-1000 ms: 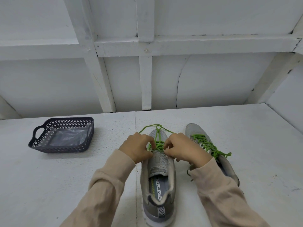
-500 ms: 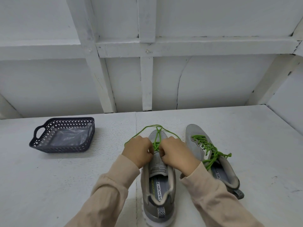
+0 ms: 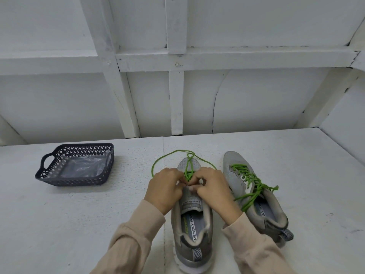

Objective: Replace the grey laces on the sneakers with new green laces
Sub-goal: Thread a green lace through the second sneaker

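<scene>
Dark lattice basket [image 3: 79, 181] stood at far left on the white table [image 3: 79, 224], with clear plastic film [image 3: 85, 168] lying inside. At centre, left hand [image 3: 165, 186] and right hand [image 3: 214, 187] sat close together, nearly touching, fingers curled. The 2 hands pinched the green lace [image 3: 188, 171] over the upper eyelets of the near grey sneaker [image 3: 192, 224]. Slack lace looped out past its toe and met in a small twist. Just beside it to the right lay the 2nd sneaker [image 3: 237, 167], its green lacing [image 3: 250, 184] done and loose ends trailing over the collar.
</scene>
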Demonstrator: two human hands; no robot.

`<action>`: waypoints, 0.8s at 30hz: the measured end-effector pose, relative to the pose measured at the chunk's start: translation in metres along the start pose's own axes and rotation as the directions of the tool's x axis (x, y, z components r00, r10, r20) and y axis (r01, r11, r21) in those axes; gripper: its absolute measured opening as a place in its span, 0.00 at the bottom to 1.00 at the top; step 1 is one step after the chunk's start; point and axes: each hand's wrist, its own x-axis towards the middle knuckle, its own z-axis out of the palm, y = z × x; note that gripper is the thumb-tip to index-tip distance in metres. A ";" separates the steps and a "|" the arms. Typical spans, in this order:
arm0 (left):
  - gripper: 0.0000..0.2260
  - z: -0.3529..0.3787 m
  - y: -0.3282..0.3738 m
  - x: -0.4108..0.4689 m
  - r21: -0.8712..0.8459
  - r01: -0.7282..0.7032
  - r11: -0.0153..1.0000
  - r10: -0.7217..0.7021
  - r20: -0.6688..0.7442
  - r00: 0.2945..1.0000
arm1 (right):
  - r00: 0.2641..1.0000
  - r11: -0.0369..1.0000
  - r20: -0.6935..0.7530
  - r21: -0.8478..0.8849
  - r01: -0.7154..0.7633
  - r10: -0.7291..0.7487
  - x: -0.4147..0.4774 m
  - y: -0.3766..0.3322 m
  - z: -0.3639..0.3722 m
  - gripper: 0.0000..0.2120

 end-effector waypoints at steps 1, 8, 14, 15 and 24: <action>0.06 0.001 0.000 -0.001 -0.009 -0.003 1.000 0.003 -0.017 1.000 | 1.000 0.996 -0.011 0.092 -0.011 0.012 0.000 0.002 0.000 0.10; 0.03 0.013 -0.011 -0.004 -0.544 0.005 0.839 -0.072 -0.102 0.992 | 0.995 0.883 -0.012 0.461 -0.085 0.102 0.003 0.009 -0.003 0.13; 0.15 0.010 -0.020 0.002 -0.895 0.178 0.409 -0.110 0.145 0.983 | 0.993 0.795 0.111 0.600 -0.091 0.029 0.007 0.012 -0.002 0.14; 0.16 0.009 -0.021 0.004 -0.895 0.199 0.398 -0.104 0.172 0.980 | 0.993 0.803 0.113 0.590 -0.081 0.017 0.007 0.014 -0.002 0.13; 0.19 0.012 -0.029 0.008 -0.906 0.197 0.375 -0.015 0.206 0.978 | 0.995 0.782 0.090 0.623 -0.024 -0.041 0.011 0.018 0.002 0.12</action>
